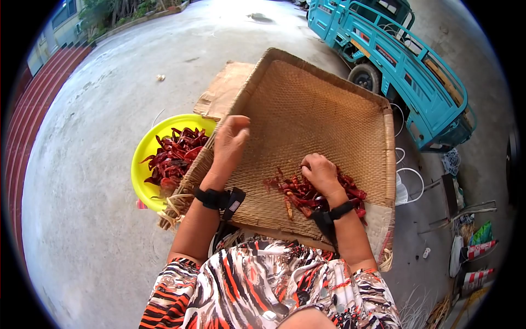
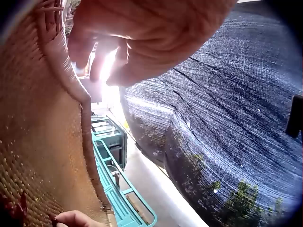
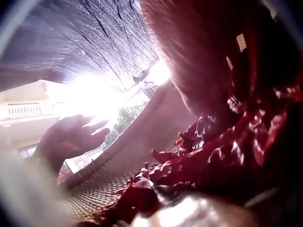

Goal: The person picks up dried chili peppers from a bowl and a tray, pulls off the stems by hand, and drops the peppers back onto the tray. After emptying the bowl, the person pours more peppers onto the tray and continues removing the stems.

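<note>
A shallow woven bamboo tray (image 1: 307, 109) lies tilted before the person, with a loose pile of dried red chili peppers (image 1: 353, 192) near its front right. My right hand (image 1: 320, 172) is down at the pile, fingers curled and pinching at a dried chili pepper; the right wrist view shows wrinkled red chili peppers (image 3: 208, 161) close against the fingers. Over the tray's left rim hangs my left hand (image 1: 230, 143), its fingers loosely bent and nothing seen in them. Left of the rim, a yellow basin (image 1: 141, 164) holds many more dried red chili peppers (image 1: 178, 153).
Behind the basin, a piece of cardboard (image 1: 227, 85) lies partly under the tray. A turquoise cargo tricycle (image 1: 405, 77) stands at the back right on the concrete floor (image 1: 82, 181). Metal-legged furniture (image 1: 449, 200) and red-and-white striped objects (image 1: 479, 250) are at the right.
</note>
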{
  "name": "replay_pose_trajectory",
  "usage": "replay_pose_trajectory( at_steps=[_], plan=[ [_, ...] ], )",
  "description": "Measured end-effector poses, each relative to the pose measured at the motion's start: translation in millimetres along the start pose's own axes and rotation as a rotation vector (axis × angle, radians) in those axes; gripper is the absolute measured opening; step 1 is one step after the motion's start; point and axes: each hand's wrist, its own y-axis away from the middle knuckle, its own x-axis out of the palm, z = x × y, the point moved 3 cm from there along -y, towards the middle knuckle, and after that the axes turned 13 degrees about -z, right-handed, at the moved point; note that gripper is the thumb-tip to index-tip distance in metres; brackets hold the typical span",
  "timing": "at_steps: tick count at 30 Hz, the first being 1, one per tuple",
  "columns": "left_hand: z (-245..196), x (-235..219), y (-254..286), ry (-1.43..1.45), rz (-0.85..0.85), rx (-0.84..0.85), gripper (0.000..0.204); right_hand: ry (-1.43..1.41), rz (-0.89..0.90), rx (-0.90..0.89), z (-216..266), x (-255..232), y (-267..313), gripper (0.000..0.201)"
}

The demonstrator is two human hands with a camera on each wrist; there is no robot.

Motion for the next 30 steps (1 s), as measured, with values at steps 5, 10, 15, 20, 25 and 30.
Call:
replay_pose_trajectory(
  at_steps=[5,10,15,20,25,30],
  plan=[
    [-12.5,20.0,20.2,-0.13,0.548,-0.147,0.029,-0.405,0.017,0.091,29.7,-22.6,-5.0,0.015],
    [-38.0,22.7,31.1,-0.152,0.775,-0.101,0.032,-0.76,0.12,0.232,69.3,-36.2,-8.0,0.012],
    [-30.3,21.6,30.9,0.108,0.75,-0.158,0.027,-0.87,0.071,0.243,82.6,-27.2,-10.3,0.013],
    [-31.8,19.6,26.5,0.189,0.64,-0.301,0.021,-1.085,0.057,0.325,79.7,-23.2,-8.9,0.015],
    [-20.4,8.1,8.3,0.088,0.194,-0.354,0.012,-0.689,0.186,0.21,62.6,-31.5,7.7,0.019],
    [-18.8,-22.4,-5.9,0.375,-0.435,-0.273,0.007,-0.335,0.297,0.159,53.2,-46.3,32.2,0.023]
  ],
)
